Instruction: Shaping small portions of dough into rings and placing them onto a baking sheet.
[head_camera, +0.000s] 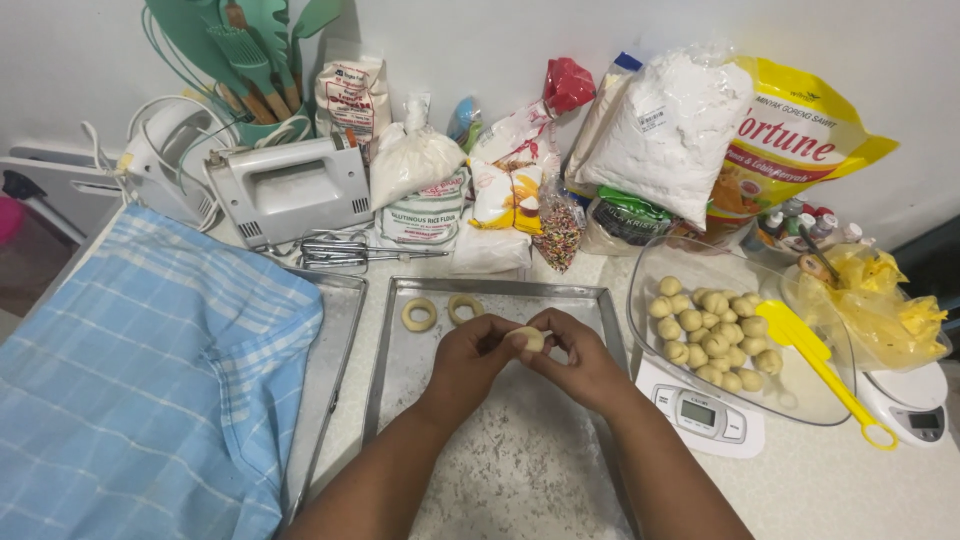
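Observation:
My left hand (472, 356) and my right hand (580, 362) meet over a floured metal baking tray (500, 470). Together they pinch a small pale dough piece (530, 338) between the fingertips. Two dough rings (419, 314) lie side by side at the tray's far end, just beyond my hands. To the right, a clear glass bowl (650, 262) holds several dough balls (712, 338) and a yellow spatula (822, 366); the bowl rests on a white kitchen scale (700, 414).
A blue checked cloth (140, 380) covers a second tray (335, 340) on the left. A white hand mixer (290, 188), its beaters (350, 254), green utensils (245, 50), flour bags (665, 125), sprinkles (560, 232) and a yellow oil pouch (800, 150) line the wall. A yellow bag (880, 305) and another scale (915, 410) are at far right.

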